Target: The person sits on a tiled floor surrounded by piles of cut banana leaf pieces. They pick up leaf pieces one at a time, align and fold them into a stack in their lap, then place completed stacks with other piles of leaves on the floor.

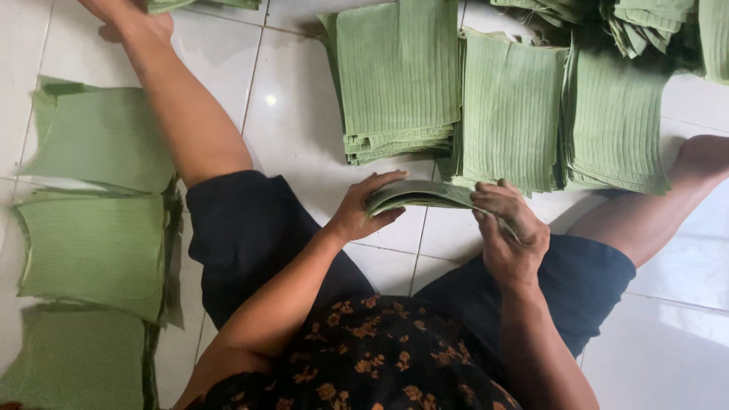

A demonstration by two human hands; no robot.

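Observation:
I sit on a white tiled floor with my legs spread. Both hands hold a small stack of cut green leaf sheets (422, 195) just above my lap. My left hand (364, 209) grips its left end, thumb under and fingers over. My right hand (507, 228) holds the right end, fingers curled over the top edge. The sheets lie nearly flat and slightly bowed.
Three thick stacks of square leaf sheets (399, 80) (510, 110) (615, 125) lie on the floor ahead. More loose leaf pieces (638, 19) are piled at the top right. Three flatter piles (99, 137) (95, 250) (72, 361) lie along the left, outside my left leg (182, 114).

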